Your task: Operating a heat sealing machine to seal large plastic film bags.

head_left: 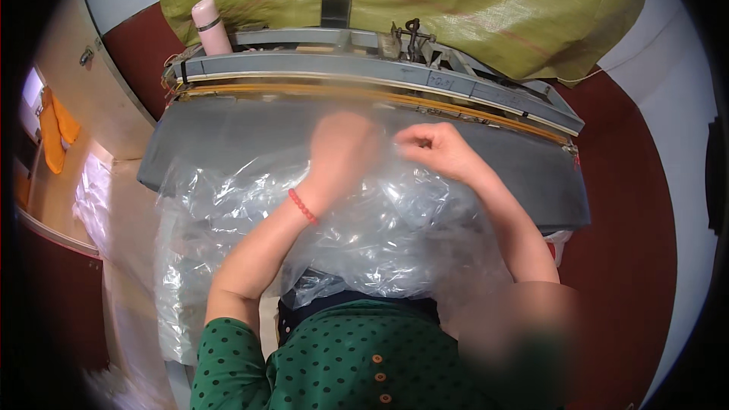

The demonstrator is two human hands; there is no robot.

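- The left hand (340, 153) is blurred; it rests on a heap of clear plastic bags (357, 220) with its fingers curled down into the film, though I cannot tell for sure whether they are clamped on it.
- A red bead bracelet (302, 206) sits on the left wrist.
- The right hand (437, 148) is just beside the left, fingers pinched together on a thin edge of the clear plastic at the top of the heap.
- The clear plastic bags lie crumpled across the grey table (228, 137), spreading from the far middle down to the person's lap and off to the left side.
- Behind the hands, along the table's far edge, runs a long grey machine bar (364, 68) with a yellow-orange strip (304, 92) below it.
- A pink flask (210, 26) stands upright at the left end of the bar.
- A small black metal fitting (412, 34) rises near the middle of the bar.
- A large olive-green woven sack (425, 0) fills the space behind the machine.
- The person wears a green top with dark dots (319, 364) and orange buttons.
- The floor to the right is dark red (630, 258).
- An orange cloth (55, 133) hangs at the far left.
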